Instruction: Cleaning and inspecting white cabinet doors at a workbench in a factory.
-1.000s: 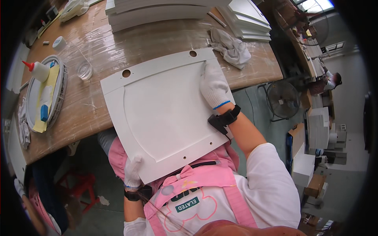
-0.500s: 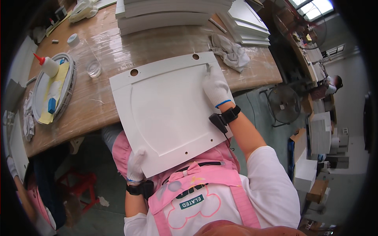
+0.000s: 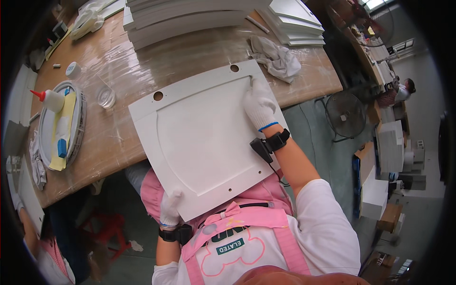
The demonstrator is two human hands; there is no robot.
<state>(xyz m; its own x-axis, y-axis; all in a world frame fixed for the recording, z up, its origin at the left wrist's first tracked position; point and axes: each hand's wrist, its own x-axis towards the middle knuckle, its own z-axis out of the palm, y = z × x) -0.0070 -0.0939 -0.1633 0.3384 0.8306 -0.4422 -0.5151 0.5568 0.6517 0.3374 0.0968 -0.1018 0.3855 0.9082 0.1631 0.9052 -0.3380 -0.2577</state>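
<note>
A white door panel (image 3: 204, 142) with a raised border, two large round holes and two small ones rests across my lap, its far side over the table edge. My left hand (image 3: 170, 207), in a white knit glove, grips its near left corner, thumb on top. My right hand (image 3: 260, 105), gloved with a blue cuff edge, lies on the panel's far right part. Its fingers are closed at the corner of the recessed groove. Whatever they may hold is too small to make out.
Stacked white panels (image 3: 190, 23) stand on the film-covered table (image 3: 128, 137). A crumpled cloth (image 3: 275, 59) lies at right. Leftward are a glue bottle (image 3: 51, 100) on a round lid (image 3: 78, 126), a blue block (image 3: 61, 147) and a clear cup (image 3: 105, 98). A floor fan (image 3: 345, 115) stands right.
The view has shifted slightly, with the table's things appearing a little to the left. Both hands keep nearly the same places on the panel.
</note>
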